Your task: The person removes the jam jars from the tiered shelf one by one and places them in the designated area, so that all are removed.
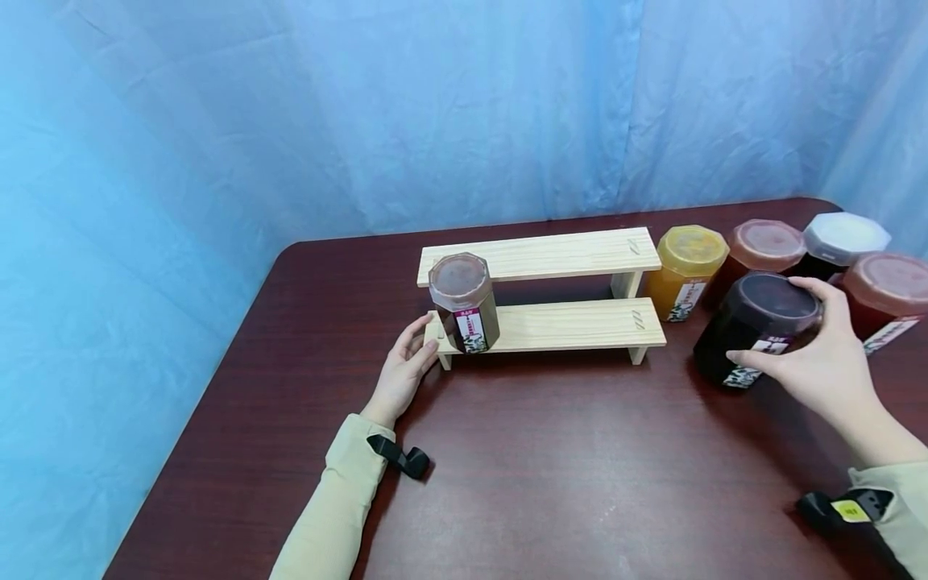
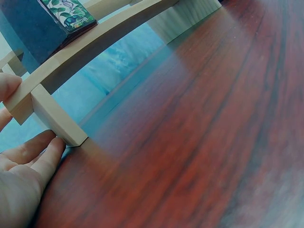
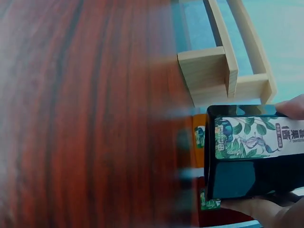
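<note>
My left hand (image 1: 403, 372) holds the left end of the light wooden two-tier rack (image 1: 573, 324), fingertips at the lower plank's end and its leg (image 2: 59, 114). A brown jar (image 1: 464, 302) with a clear lid and white label stands on the left of that plank. At the right, my right hand (image 1: 834, 362) grips a dark jar (image 1: 732, 338) around its side, thumb at the front and fingers behind. This jar leans, its lid toward the hand. Its leafy printed label (image 3: 247, 135) shows in the right wrist view.
Right of the rack stand a yellow jar (image 1: 685, 270), a red jar (image 1: 761, 242), a white-lidded dark jar (image 1: 844, 240) and another red jar (image 1: 888, 294). The upper plank (image 1: 536, 256) runs behind the lower one. A blue curtain (image 1: 464, 113) hangs behind the dark red table (image 1: 551, 467).
</note>
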A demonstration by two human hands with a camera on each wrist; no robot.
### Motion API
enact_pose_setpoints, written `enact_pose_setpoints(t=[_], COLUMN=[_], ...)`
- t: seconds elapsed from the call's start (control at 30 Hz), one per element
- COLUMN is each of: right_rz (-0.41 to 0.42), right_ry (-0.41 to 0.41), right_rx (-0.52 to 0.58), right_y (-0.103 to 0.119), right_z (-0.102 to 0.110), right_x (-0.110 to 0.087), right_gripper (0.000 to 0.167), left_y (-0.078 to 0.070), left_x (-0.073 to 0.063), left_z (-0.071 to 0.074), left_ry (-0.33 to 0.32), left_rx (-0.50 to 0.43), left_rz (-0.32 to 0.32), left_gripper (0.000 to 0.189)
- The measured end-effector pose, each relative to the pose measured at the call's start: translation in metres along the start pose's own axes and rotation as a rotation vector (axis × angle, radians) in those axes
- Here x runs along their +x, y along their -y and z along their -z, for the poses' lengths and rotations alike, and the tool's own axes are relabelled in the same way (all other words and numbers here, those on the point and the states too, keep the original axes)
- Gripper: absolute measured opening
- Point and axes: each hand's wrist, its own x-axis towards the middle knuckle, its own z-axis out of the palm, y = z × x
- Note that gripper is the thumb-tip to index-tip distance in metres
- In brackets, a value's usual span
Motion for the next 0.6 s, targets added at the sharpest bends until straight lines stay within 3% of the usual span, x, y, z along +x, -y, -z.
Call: enact_pose_setpoints(t=[0.43, 0.6], right_rz=[-0.101, -0.105], right_ry=[0.028, 0.034], right_rx=[-0.055, -0.064], right_y=[-0.0066, -0.008], right_z=[0.0029, 0.0043], right_x=[-0.0001, 0.001], right_gripper=[0.102, 0.103], left_y=[-0.0009, -0.0003], left_x=[0.0001, 0.0001], left_z=[-0.0012, -0.0009], left_ry=[-0.001, 0.003], left_rx=[-0.029, -0.025], left_rz=[-0.005, 0.0], left_gripper=[0.051, 0.051])
